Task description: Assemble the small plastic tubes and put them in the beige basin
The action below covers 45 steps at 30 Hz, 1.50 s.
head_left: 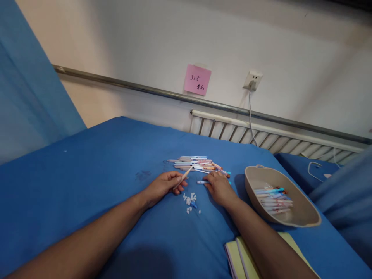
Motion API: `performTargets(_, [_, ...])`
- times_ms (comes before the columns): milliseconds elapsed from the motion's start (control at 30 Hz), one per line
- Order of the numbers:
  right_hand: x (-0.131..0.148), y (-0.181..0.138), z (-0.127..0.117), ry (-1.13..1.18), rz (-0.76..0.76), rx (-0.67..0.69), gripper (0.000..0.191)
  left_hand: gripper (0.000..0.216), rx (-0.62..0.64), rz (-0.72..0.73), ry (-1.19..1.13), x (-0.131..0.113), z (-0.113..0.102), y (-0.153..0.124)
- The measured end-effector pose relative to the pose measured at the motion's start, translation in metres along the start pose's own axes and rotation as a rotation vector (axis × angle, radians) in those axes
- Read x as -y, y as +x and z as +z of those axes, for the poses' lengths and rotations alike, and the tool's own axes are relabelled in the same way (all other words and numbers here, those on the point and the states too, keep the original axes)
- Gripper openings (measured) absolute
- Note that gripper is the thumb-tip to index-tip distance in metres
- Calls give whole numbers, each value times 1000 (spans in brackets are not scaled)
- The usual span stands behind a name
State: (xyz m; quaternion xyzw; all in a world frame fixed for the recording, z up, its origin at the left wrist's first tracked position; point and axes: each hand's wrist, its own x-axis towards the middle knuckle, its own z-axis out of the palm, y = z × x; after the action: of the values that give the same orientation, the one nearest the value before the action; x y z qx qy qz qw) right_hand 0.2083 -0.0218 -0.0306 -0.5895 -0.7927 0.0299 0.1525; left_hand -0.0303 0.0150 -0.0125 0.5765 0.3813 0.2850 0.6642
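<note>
on the blue cloth, the left hand pinched a pale pen between thumb and fingers, while the right hand lay flat with fingertips touching a small blue-capped pen, just before the pen pile and left of the beige basin.

Two hands, one beige basin, one pink note, one wall socket, pens too heaped to count.

Pale pen lying slanted in curled left hand; blue-capped pen piece sitting at right hand fingertips (flat on blue cloth).
</note>
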Motion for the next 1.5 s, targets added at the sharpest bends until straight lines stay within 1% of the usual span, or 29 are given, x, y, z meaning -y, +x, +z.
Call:
performTargets(67, [-1,0,1,1,10,7,16,32,-3,-9,9,-1,1,0])
performTargets(267, [-2,0,4,30,31,-19,10,35,-12,-8,24,-2,2,0])
performTargets(333, [-4,-1,4,145,50,-66,9,37,-21,-3,37,-1,1,0])
performTargets(500, [-10,-2,3,601,82,-263,12,37,-116,19,111,-1,-1,0])
performTargets(633, [-12,-1,5,732,87,-298,14,37,-112,35,172,-2,-1,0])
performTargets(967, [-5,-3,3,668,23,-272,16,33,-66,58,238,-4,3,-3])
performTargets(1133, [7,-7,0,638,28,-204,15,28,-63,131,327,-7,6,-7])
performTargets(1200, [13,-9,-1,640,17,-198,14,25,-67,145,356,-7,6,-8])
performTargets(1333, [19,-10,0,653,-1,-210,13,23,-88,131,364,-7,8,-9])
performTargets(1500, [16,-10,1,636,-33,-197,15,25,-109,101,347,-7,9,-9])
